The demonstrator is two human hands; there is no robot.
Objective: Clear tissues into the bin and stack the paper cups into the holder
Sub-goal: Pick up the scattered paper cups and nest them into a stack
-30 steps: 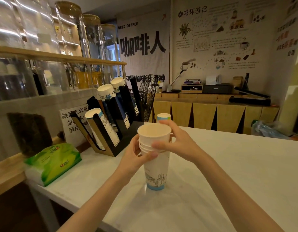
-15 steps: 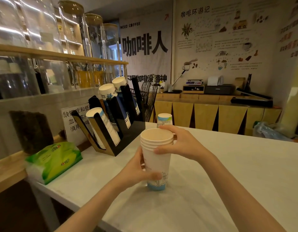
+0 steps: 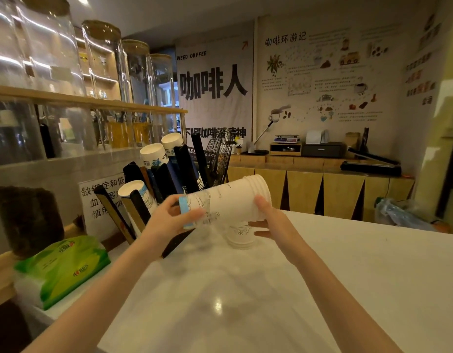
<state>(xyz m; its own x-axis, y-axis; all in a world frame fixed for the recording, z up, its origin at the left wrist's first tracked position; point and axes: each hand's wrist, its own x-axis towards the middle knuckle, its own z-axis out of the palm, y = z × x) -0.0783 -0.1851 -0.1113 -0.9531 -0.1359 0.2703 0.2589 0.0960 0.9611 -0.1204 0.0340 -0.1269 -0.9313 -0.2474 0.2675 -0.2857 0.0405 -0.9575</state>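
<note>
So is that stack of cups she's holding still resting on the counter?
Apart. The head view shows the cup stack tipped sideways in the air between both hands, left hand and right hand, well above the counter.

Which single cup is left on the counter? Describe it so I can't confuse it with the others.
On the white counter, look right of the black cup holder. Just below the stack of cups held sideways by the left hand and right hand, the lone cup stands apart, outside the holder and touched by neither hand.
</note>
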